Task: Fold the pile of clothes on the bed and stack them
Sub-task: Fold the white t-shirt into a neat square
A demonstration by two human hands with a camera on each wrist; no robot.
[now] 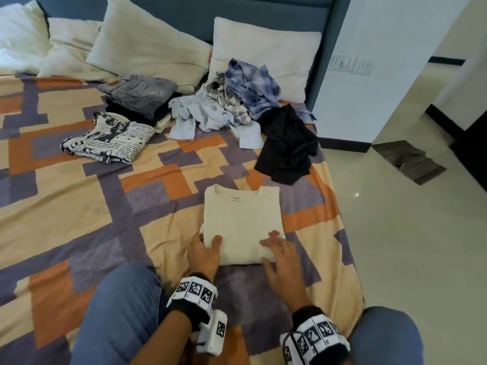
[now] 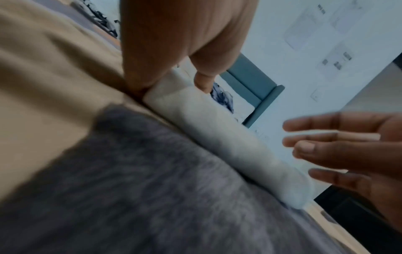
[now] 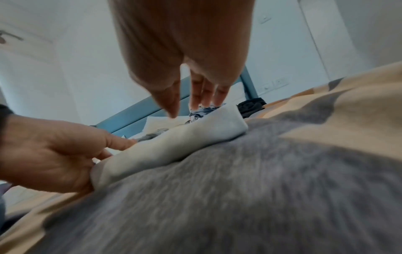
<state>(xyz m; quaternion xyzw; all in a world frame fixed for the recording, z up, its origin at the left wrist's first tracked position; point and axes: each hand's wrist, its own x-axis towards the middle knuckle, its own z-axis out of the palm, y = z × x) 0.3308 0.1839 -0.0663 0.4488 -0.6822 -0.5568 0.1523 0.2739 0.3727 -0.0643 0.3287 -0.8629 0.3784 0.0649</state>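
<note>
bed (image 1: pixel 79 212) | folded cream shirt (image 1: pixel 241 219) | left hand (image 1: pixel 204 255) pinches near-left corner | right hand (image 1: pixel 282 262) fingers spread above near-right edge

Head cam high; wrist cams bed-level

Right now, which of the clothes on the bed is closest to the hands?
The cream T-shirt, folded flat, with the left hand and right hand on its near edge; every other garment lies farther up the bed.

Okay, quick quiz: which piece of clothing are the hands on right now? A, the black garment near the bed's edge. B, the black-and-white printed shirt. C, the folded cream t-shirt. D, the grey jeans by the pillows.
C: the left hand grips the near left corner of the folded cream t-shirt, and the right hand lies open at its near right edge.
</note>
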